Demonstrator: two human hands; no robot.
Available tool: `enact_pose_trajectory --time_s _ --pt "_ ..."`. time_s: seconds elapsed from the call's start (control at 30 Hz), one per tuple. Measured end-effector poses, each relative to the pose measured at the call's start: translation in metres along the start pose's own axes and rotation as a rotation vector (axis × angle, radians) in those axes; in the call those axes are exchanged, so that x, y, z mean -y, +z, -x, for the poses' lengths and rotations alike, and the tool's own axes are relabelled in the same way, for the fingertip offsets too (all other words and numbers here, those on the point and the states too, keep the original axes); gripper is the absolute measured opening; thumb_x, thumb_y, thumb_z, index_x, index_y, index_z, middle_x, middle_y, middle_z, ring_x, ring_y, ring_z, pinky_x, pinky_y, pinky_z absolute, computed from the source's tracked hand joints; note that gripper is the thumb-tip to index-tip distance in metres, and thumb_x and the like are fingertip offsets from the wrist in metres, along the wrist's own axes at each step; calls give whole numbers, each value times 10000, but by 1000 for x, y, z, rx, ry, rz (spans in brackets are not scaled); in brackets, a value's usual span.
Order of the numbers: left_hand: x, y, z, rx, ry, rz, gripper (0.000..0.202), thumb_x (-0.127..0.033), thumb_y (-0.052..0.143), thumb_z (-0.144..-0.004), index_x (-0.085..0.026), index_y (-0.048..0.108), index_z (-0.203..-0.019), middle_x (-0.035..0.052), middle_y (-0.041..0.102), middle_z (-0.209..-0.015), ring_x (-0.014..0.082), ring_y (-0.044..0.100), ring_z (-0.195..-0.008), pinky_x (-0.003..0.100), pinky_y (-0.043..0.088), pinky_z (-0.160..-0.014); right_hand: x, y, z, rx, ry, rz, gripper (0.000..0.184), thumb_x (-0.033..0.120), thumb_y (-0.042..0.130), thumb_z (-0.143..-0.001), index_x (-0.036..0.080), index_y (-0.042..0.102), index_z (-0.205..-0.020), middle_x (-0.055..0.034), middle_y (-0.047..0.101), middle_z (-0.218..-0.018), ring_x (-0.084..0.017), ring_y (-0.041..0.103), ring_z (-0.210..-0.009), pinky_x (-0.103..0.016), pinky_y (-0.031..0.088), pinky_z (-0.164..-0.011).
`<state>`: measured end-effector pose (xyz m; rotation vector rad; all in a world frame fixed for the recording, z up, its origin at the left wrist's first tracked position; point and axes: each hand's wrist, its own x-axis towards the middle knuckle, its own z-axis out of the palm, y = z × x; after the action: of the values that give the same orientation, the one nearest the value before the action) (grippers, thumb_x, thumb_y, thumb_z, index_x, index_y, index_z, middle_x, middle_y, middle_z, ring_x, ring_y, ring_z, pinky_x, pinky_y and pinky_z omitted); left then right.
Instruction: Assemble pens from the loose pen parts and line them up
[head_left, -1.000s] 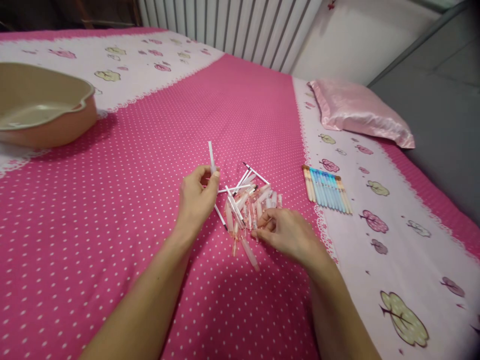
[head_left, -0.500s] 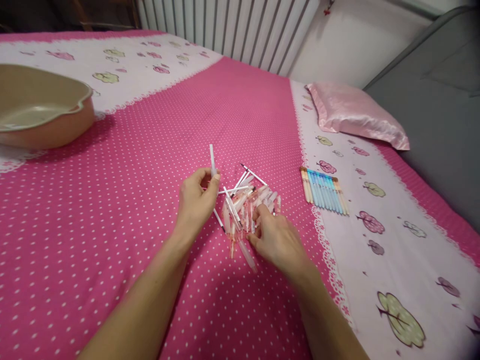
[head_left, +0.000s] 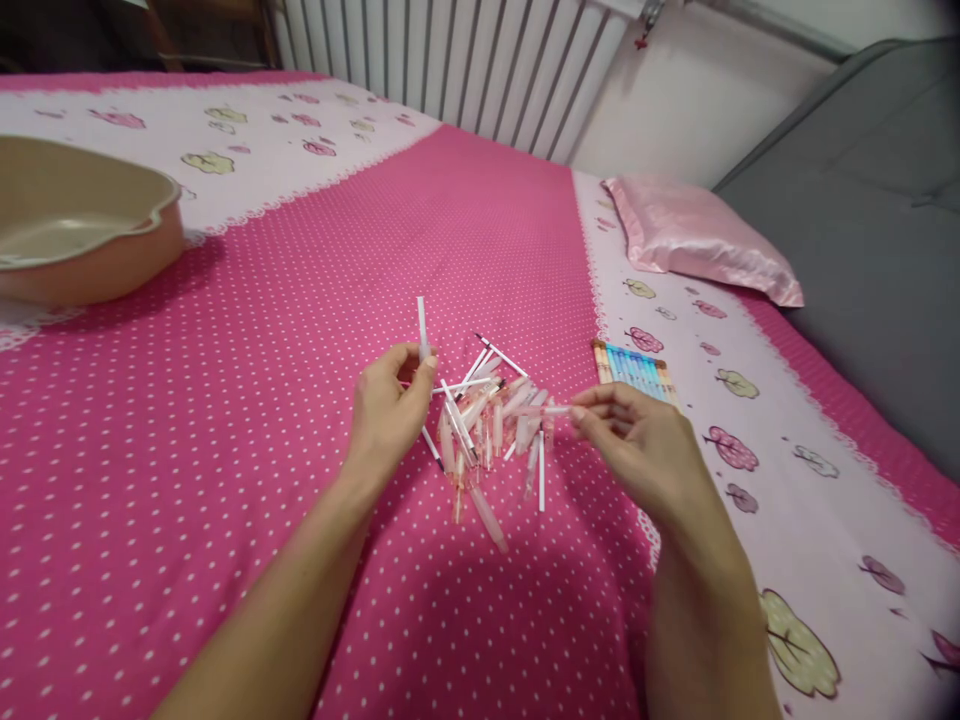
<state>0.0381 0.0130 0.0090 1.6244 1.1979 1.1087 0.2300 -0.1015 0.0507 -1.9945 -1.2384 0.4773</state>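
Holds a white tube (head_left: 422, 322) in left hand (head_left: 391, 402) and a pale stick (head_left: 556, 409) in right hand (head_left: 639, 432), with loose parts (head_left: 497, 428) left between grips, pens (head_left: 637, 370) already lined beyond the right.

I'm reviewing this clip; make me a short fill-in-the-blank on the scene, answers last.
1. The pile lies ____ the left hand and right hand.
2. The left hand's white piece points toward the picture's ____ edge.
3. The pillow's colour is ____.

Missing words: between; top; pink.
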Motion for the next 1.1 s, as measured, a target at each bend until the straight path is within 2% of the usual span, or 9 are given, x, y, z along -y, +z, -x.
enact_pose_trajectory --time_s 0.13,0.27,0.4,0.6,0.67,0.87,1.0,1.1 --pt "-2 0 0 18 6 13 249 -346 526 -815 -147 644 -905 45 646 -803 165 575 -702 287 438 -636 -11 -15 -3 -180 44 -6 213 337 606 -703 170 645 -828 -39 653 -671 -174 623 -613 -291 484 -597" --pt "-3 0 0 30 16 9 254 -357 528 -813 -143 639 -894 36 641 -794 164 574 -702 284 440 -642 -15 -24 -4 -294 152 200 186 302 596 -635 179 670 -754 -22 642 -586 -188 614 -566 -303 460 -585" --pt "-2 0 0 36 12 12 252 -360 529 -813 -144 635 -888 34 634 -793 162 569 -694 277 440 -627 -15 -14 -10 -240 177 420 128 271 574 -628 212 661 -700 -13 654 -603 -203 610 -599 -315 429 -619" --pt "-4 2 1 62 23 15 261 -352 530 -821 -134 642 -911 46 642 -810 172 582 -716 288 451 -650 -26 8 -22 -144 107 478 112 272 543 -697 221 613 -767 -12 660 -693 -183 593 -635 -286 393 -618" --pt "-5 2 2 77 32 20 279 -355 530 -825 -130 645 -944 48 644 -813 171 581 -709 286 451 -641 -32 12 -25 -87 99 448 75 287 559 -701 217 585 -707 -18 662 -710 -181 595 -647 -279 387 -611" --pt "-6 3 3 152 75 51 330 -397 527 -833 -128 642 -985 46 650 -805 176 593 -713 291 466 -644 -44 21 -31 91 111 279 121 252 581 -717 205 539 -613 -37 691 -742 -200 634 -733 -285 403 -655" --pt "-8 5 5 231 122 28 297 -385 510 -847 -138 639 -950 41 655 -798 171 592 -699 287 460 -646 -46 21 -34 29 141 142 71 248 602 -717 181 605 -695 -65 698 -771 -215 637 -734 -316 427 -671" --pt "-12 6 8 330 181 14 261 -359 494 -860 -147 640 -901 33 654 -788 165 587 -703 277 449 -652 -36 17 -32 -83 76 -209 250 327 646 -722 156 649 -903 -66 693 -830 -190 631 -756 -314 456 -702"
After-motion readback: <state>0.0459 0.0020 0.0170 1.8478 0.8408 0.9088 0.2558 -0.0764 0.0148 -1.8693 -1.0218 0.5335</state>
